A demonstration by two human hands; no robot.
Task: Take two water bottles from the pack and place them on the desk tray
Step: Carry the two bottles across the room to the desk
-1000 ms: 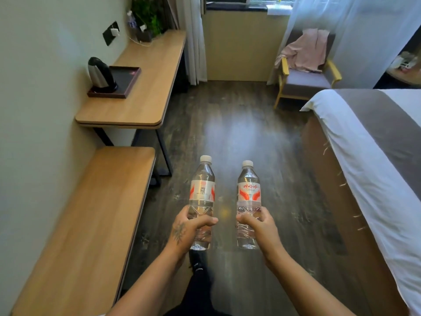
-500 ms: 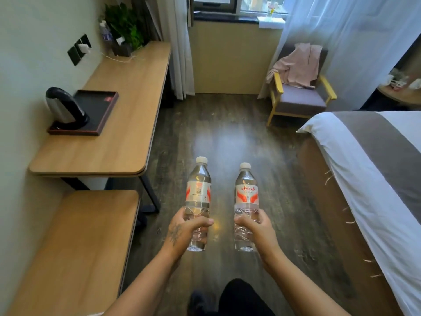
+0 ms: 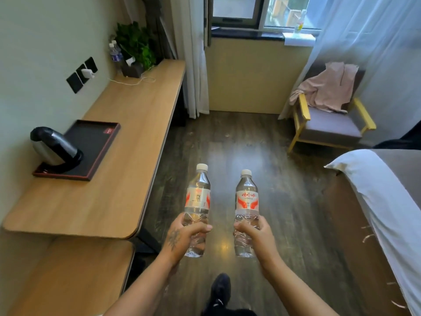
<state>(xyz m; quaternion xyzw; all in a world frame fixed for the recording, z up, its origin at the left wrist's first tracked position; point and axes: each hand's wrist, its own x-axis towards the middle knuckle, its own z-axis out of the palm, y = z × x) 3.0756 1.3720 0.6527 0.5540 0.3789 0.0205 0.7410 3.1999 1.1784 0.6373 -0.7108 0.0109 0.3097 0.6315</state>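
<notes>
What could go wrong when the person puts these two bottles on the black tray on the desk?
1. The kettle fills the near end of the tray; a bottle set close could knock it.
2. Both hands are full: the left hand and the right hand each hold a bottle low on its body, so neither can steady the other bottle as it lands, and one may tip.

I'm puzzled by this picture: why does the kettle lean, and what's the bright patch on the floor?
Head view: the wide-angle lens bends the edges, so the kettle on the tray seems tilted; window daylight glares off the floor.
</notes>
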